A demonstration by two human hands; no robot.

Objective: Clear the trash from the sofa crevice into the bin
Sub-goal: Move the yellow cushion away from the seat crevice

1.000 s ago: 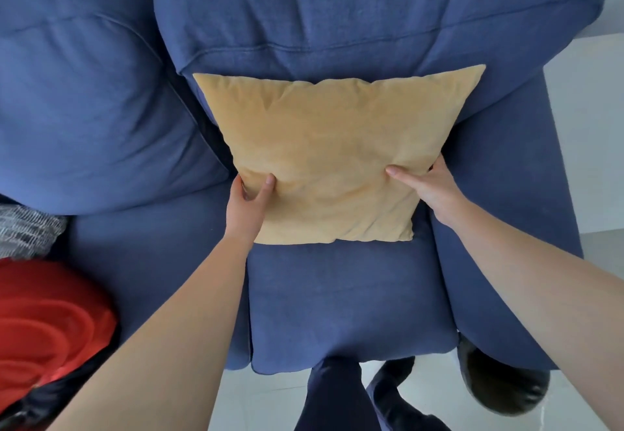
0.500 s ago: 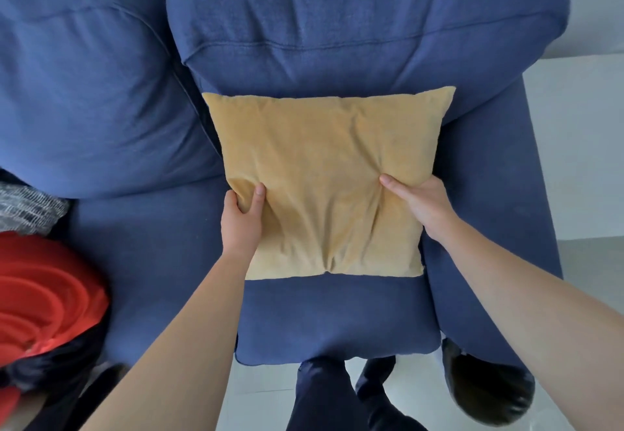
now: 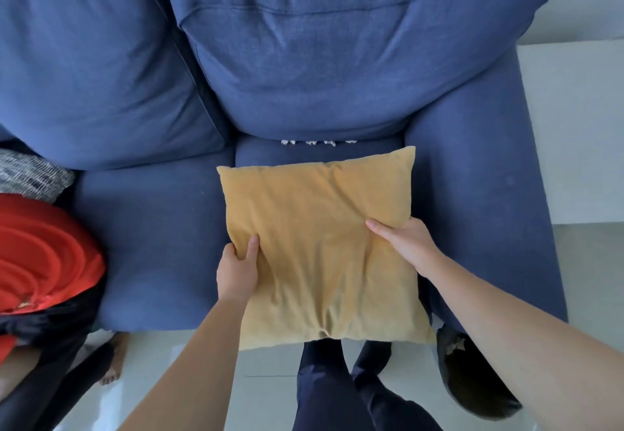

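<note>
Trash (image 3: 318, 142), the thing to be cleared, shows as a thin line of small white scraps far back in the sofa, in the crevice where the right-hand seat cushion meets the back cushion (image 3: 337, 52); what the scraps are is too small to tell.

Nearest the camera, the person's dark trouser legs stand on the pale floor (image 3: 270, 353) at the sofa's front edge. A dark rounded object sits on the floor at the right, beside the sofa arm (image 3: 479, 194); it may be the bin, but its opening and contents are not clear.

Just beyond, the left hand (image 3: 236, 270) is clenched on the left edge of a yellow pillow (image 3: 320, 245), thumb on top, and the right hand (image 3: 407, 245) pinches the right edge. Both hands hold the pillow over the front of the seat cushion (image 3: 152, 245), its lower edge hanging past the sofa's edge. Held so, the pillow leaves the crevice uncovered, which is probably why it is held there: the scraps cannot be reached with it resting against the back.

At the left a red cloth (image 3: 44, 251) and a grey patterned fabric (image 3: 32, 174) lie on the seat.

None of the trash appears collected, and both hands are occupied.
</note>
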